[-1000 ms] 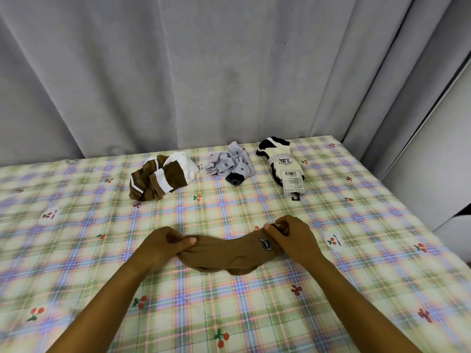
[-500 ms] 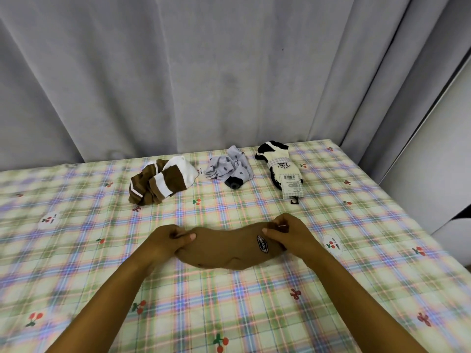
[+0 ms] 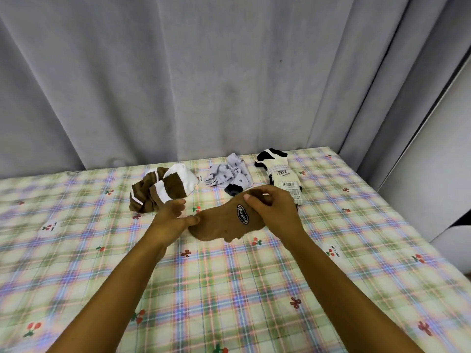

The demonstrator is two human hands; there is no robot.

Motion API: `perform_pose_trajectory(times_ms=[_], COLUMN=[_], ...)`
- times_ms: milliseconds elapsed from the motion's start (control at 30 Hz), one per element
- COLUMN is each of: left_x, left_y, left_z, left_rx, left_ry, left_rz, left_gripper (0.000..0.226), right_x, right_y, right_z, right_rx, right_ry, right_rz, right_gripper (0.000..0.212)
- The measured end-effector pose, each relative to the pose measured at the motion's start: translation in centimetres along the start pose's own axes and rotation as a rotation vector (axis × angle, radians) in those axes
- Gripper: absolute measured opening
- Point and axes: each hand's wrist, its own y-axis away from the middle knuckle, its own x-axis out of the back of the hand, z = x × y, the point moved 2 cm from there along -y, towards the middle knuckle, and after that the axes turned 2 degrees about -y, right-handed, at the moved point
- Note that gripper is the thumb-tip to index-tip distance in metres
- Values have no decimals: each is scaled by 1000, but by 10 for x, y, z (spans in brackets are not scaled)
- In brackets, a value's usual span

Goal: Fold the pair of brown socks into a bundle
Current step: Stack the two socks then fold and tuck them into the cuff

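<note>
The pair of brown socks (image 3: 219,225), with a dark oval logo patch, is lifted a little above the checked sheet (image 3: 229,289) at mid-table. My right hand (image 3: 274,208) pinches the cuff end at the upper right. My left hand (image 3: 170,220) holds the toe end at the left between thumb and fingers. The socks slope down from right to left, and their lower edge hangs loose.
Along the back stand a brown-and-white striped sock bundle (image 3: 163,188), a grey dotted pair (image 3: 229,175) and a black-and-cream pair with a paper tag (image 3: 280,171). Grey curtain (image 3: 204,72) hangs behind; a white wall (image 3: 438,174) closes the right side.
Both hands have lifted the brown socks off the sheet and moved them farther away. The right hand has raised the cuff end, tilting the socks.
</note>
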Motion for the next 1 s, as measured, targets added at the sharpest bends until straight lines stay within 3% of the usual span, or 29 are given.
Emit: perform_pose_trajectory(times_ms=[133,267,400,533,600,700,867,1000], left_x=[-21,-40,-47,-47,-47,-47,-48,-51], left_y=[18,32,35,36,37,41,42,40], left_z=[26,46,56,56,55,55,54,50], left_rx=[-155,-217,-242,-240,-231,-222,-259,-268], left_ry=[78,161,145,123,158,207,239,200], left_rz=[-3,-87,-35,-24,-50,-84,-90,-45], left_gripper=[5,29,45,29,18,20,19,18], right_x=[-15,-24,-26,-23,-23,-26,-28,-28], right_y=[0,7,11,16,19,24,27,27], right_z=[-10,-20,-23,-23,-23,-24,-21,-14], right_rx=[46,10,-250,-345,-319,-216,-166,-195], right_ry=[40,-84,-374,-484,-489,-439,-441,-405], right_rz=[65,15,-11,-33,-34,-71,-96,5], right_gripper=[16,9,46,46,36,14,25,23])
